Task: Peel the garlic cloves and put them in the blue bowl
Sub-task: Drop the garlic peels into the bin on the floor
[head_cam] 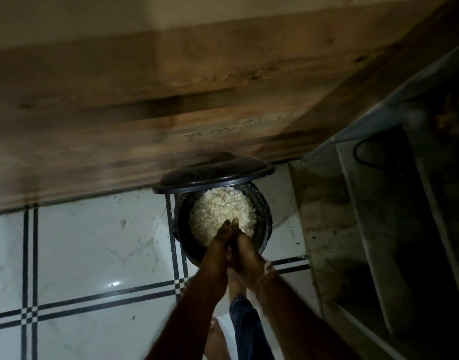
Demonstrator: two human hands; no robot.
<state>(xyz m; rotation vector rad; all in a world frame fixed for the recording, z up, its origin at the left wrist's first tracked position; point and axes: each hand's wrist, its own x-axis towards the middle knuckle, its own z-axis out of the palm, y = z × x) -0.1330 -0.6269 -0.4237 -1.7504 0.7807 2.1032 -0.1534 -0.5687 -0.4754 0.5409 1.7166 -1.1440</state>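
On the tiled floor (93,242), at its far edge under the wooden cabinet (145,100), a black bin (266,216) is standing open, holding garlic skins (220,209). The left hand (218,244) and right hand (248,252) are pressing together above it; whether they are gripping anything, I cannot tell. No cloves or blue bowl are showing. They are probably brushing off skins, so keeping both hands low over the middle should be limiting spills.

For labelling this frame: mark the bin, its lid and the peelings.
bin (263,216), head view, right wall.
lid (215,174), head view, top centre.
peelings (220,209), head view, middle of pile.
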